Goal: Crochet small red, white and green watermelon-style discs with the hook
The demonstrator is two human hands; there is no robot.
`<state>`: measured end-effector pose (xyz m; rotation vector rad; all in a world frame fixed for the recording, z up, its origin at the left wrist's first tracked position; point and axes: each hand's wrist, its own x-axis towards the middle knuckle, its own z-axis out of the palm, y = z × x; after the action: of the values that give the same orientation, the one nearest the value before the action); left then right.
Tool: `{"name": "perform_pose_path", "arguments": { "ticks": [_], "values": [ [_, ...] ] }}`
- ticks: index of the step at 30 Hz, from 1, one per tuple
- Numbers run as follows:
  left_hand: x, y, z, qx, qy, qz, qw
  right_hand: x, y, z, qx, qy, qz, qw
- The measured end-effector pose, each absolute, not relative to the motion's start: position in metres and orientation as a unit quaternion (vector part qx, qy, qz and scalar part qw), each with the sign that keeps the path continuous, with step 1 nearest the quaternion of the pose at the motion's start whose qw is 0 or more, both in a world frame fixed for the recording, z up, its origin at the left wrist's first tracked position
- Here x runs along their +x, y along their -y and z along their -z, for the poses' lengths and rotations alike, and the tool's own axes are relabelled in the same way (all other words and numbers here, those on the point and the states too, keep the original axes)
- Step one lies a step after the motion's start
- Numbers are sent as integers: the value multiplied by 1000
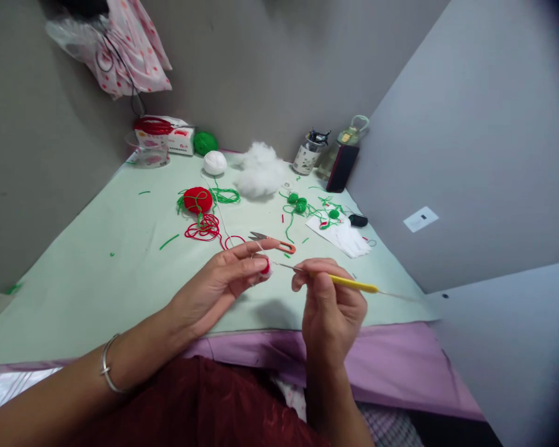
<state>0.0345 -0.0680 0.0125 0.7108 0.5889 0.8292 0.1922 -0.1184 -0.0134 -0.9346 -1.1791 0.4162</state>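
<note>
While in the right hand (330,307), yellow-handled hook (349,283) crosswise, tip leftward toward red crochet piece (265,267) in the left hand (214,279).

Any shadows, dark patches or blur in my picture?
Head view: soft shadow on the pale green tabletop between left hand and right hand; head view: upper right corner falls to black; head view: small red piece too soft to make out stitches.

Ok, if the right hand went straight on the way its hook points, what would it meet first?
Most likely the small red-and-white piece in the left hand; the tip of the yellow-handled hook points at it. Depth is unclear from this view.
</note>
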Motion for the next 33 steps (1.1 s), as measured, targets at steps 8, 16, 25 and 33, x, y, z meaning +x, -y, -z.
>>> {"name": "perform_pose_path", "arguments": {
  "ticks": [8,16,25,33],
  "values": [
    [32,73,-14,466,-293,-398,734,191,115,12,-409,516,-267,704],
    [28,71,-14,483,-299,-404,717,194,119,7,-387,503,-301,712],
    [26,72,-12,562,-325,-427,629,189,128,11,-395,647,-72,649],
    [23,71,-8,586,-317,-425,612,189,126,12,-389,651,-49,650]
  ]
}}
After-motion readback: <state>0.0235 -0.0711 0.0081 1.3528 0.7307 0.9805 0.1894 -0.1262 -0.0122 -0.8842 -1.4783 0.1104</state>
